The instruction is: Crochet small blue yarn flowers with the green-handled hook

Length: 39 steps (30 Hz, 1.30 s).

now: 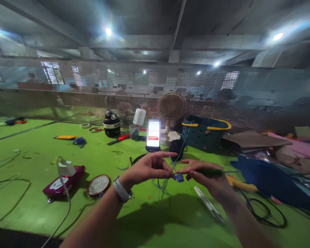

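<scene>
My left hand (152,167), with a white watch band on its wrist, pinches one side of a small blue-purple yarn piece (179,178). On the other side of that piece, my right hand (206,175) is closed around a tool with a green handle (211,172); the tool's thin tip reaches toward the yarn piece. Light blue yarn (181,151) runs up from between the hands to the dark basket, and loose loops of it (161,188) hang below my left fingers.
Behind the hands stand a lit phone (153,134), a fan (172,106), a basket (204,136) and a black bottle (112,124). A power strip (64,182) and round beaded disc (99,185) lie left. A white cutter (208,204), black cable (267,210) and blue cloth (271,179) lie right.
</scene>
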Each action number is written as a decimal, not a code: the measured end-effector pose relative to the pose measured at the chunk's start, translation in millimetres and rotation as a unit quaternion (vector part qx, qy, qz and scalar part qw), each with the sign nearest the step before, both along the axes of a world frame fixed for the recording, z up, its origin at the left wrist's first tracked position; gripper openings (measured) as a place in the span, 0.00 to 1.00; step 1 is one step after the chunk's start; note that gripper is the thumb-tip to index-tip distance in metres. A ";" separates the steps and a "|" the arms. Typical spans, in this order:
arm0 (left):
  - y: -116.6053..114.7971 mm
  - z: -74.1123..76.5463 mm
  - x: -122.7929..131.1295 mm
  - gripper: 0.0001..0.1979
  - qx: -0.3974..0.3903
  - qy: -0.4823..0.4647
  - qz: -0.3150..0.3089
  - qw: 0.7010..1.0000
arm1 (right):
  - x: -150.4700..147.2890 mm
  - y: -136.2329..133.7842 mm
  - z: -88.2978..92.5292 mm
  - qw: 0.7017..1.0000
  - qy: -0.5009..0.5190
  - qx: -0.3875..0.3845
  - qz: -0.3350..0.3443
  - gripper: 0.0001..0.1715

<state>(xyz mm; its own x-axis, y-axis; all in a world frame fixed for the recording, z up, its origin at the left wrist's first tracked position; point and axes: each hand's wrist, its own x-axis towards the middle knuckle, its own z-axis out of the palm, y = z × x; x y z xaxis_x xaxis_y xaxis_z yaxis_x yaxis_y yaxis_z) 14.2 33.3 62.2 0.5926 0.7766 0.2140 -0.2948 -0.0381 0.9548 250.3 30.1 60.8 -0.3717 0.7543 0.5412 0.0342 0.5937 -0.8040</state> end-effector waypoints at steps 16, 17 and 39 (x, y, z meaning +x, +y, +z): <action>0.3 1.8 -1.4 0.31 0.020 0.010 -0.006 1.000 | 7.9 10.8 -8.1 0.998 0.004 0.011 0.057 0.05; 0.6 1.4 -1.5 0.31 0.022 0.010 -0.005 1.000 | 7.9 10.9 -7.8 0.998 0.003 0.009 0.057 0.05; 0.3 -0.5 1.6 0.31 0.025 -0.045 -0.011 0.999 | 7.7 14.1 -7.2 0.995 0.033 0.057 0.075 0.07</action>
